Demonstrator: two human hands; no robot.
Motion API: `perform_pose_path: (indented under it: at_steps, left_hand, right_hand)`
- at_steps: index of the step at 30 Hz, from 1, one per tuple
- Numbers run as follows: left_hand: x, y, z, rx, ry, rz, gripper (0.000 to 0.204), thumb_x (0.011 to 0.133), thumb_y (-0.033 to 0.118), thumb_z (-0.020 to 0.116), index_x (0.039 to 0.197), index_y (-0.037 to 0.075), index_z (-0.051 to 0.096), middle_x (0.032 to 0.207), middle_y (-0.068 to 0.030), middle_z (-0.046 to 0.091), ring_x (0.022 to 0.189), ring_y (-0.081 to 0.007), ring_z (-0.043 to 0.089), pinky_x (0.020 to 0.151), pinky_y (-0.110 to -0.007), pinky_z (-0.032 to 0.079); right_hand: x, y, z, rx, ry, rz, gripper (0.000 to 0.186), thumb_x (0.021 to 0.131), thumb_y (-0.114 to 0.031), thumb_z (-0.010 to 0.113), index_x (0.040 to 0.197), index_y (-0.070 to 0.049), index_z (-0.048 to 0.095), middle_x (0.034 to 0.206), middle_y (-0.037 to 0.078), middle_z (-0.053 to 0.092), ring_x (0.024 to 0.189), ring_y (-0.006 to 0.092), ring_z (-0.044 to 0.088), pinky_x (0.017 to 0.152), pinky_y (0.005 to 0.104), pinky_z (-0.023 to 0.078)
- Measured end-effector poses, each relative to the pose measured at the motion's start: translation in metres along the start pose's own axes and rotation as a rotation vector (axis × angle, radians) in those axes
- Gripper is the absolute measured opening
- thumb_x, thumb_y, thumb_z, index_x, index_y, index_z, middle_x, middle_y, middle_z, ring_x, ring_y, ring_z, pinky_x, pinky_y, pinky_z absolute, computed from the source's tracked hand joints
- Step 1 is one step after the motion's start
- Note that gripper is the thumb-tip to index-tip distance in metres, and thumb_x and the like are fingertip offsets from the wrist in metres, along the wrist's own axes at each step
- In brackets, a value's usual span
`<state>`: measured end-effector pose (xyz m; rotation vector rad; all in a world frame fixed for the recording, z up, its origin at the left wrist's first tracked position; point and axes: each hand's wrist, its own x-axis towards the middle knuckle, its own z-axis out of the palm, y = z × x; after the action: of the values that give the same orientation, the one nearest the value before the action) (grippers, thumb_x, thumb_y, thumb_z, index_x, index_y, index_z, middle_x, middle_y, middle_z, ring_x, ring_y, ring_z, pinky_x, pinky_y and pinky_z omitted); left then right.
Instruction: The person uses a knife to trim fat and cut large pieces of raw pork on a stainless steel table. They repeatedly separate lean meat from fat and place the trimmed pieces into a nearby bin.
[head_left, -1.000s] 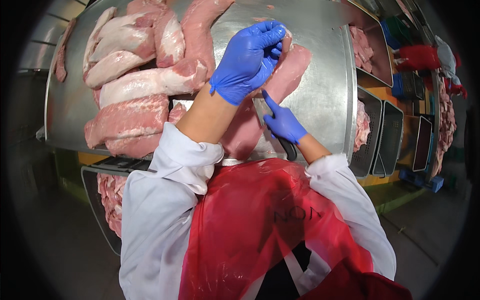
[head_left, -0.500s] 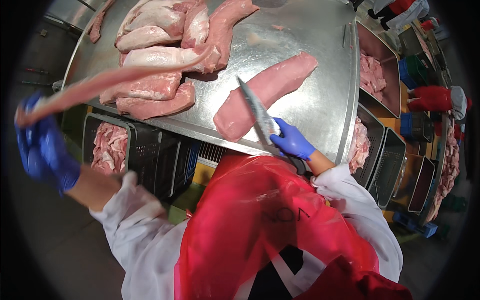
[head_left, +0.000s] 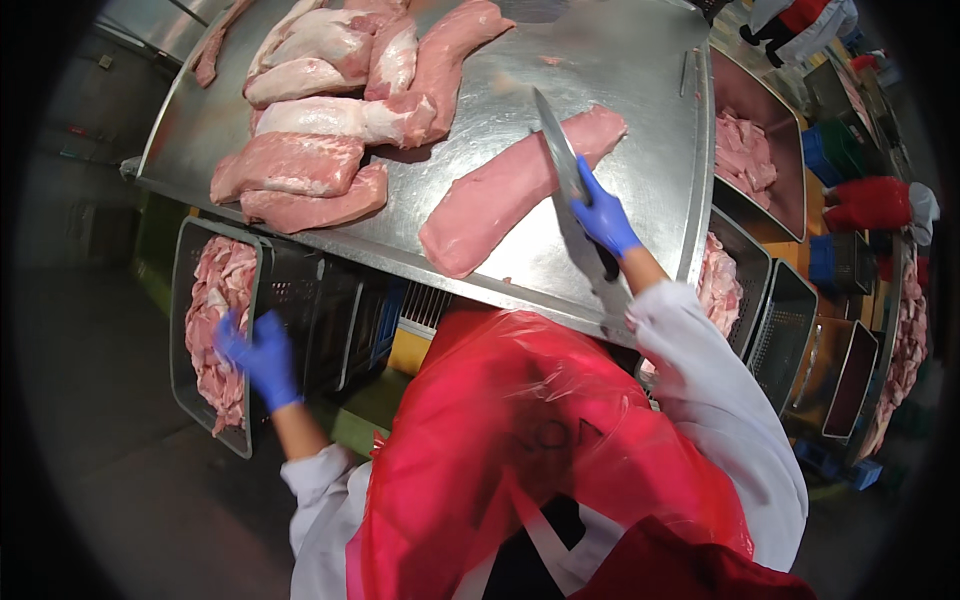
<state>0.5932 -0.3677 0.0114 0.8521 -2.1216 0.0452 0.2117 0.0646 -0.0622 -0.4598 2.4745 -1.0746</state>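
Note:
My right hand (head_left: 603,212), in a blue glove, grips a long knife (head_left: 562,145) by its dark handle. The blade lies over or just above a trimmed pink pork loin (head_left: 500,200) on the metal table. Which of the two I cannot tell. At the lower left, my left hand (head_left: 262,358), also blue-gloved and slightly blurred, hangs over a dark crate (head_left: 180,300) of meat trimmings (head_left: 222,285). Its fingers are apart and nothing shows in them.
Several untrimmed pork pieces (head_left: 320,120) are heaped at the table's (head_left: 560,55) far left. Along its right side stand crates with more meat (head_left: 742,150) and an emptier grey crate (head_left: 780,320). Other people in red and white (head_left: 870,205) are at the far right.
The long strip of meat has left my left hand, which has come down and right over the crate. My right hand has moved the knife up and rightward along the loin.

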Motion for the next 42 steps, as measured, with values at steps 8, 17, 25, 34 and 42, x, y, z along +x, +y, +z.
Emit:
perform_pose_path:
  at_steps: [8,17,25,34,42]
  left_hand:
    - [-0.054,0.277,0.181,-0.038,-0.938,0.508,0.091,0.069,0.037,0.077,0.147,0.012,0.038,0.153,-0.0183,0.033,0.133,-0.0433,0.040,0.107,-0.059,0.034]
    - [0.019,0.311,0.277,-0.146,-1.161,0.361,0.085,0.067,0.034,0.080,0.139,0.011,0.041,0.131,-0.0211,0.051,0.120,-0.0437,0.053,0.095,-0.057,0.047]
    - [0.022,0.228,0.363,-1.320,-1.598,-0.657,0.076,0.080,0.029,0.069,0.146,0.003,0.040,0.135,-0.0150,0.052,0.119,-0.0300,0.055,0.103,-0.040,0.045]
    - [0.047,0.536,0.282,-1.307,-1.228,0.234,0.081,0.086,0.037,0.074,0.151,0.009,0.034,0.142,-0.0203,0.047,0.129,-0.0326,0.048,0.109,-0.043,0.039]
    - [-0.036,0.452,0.336,-0.290,-1.194,0.550,0.121,0.057,0.044,0.086,0.149,-0.004,0.025,0.130,-0.0311,0.056,0.118,-0.0447,0.058,0.097,-0.045,0.051]
  right_hand:
    - [0.042,-0.019,0.084,-0.343,-0.053,-0.062,0.079,0.091,-0.010,0.044,0.160,-0.023,0.007,0.108,0.031,0.066,0.098,0.0463,0.066,0.089,0.0493,0.050]
    - [-0.058,-0.019,0.081,-0.263,-0.157,0.226,0.084,0.090,-0.008,0.049,0.159,-0.020,0.003,0.086,0.034,0.065,0.077,0.0492,0.064,0.074,0.0558,0.049]
    - [-0.157,-0.004,0.061,-0.124,-0.197,0.122,0.076,0.095,-0.016,0.053,0.159,-0.020,0.012,0.099,0.030,0.066,0.085,0.0473,0.065,0.077,0.0538,0.051]
    - [-0.242,0.057,-0.029,0.187,0.351,0.324,0.083,0.088,-0.011,0.062,0.159,-0.021,0.019,0.103,0.026,0.069,0.078,0.0370,0.068,0.076,0.0408,0.052]
    - [-0.299,0.112,-0.047,0.392,0.589,0.474,0.081,0.089,-0.009,0.061,0.159,-0.018,0.021,0.064,0.010,0.058,0.054,0.0147,0.052,0.057,0.0322,0.047]
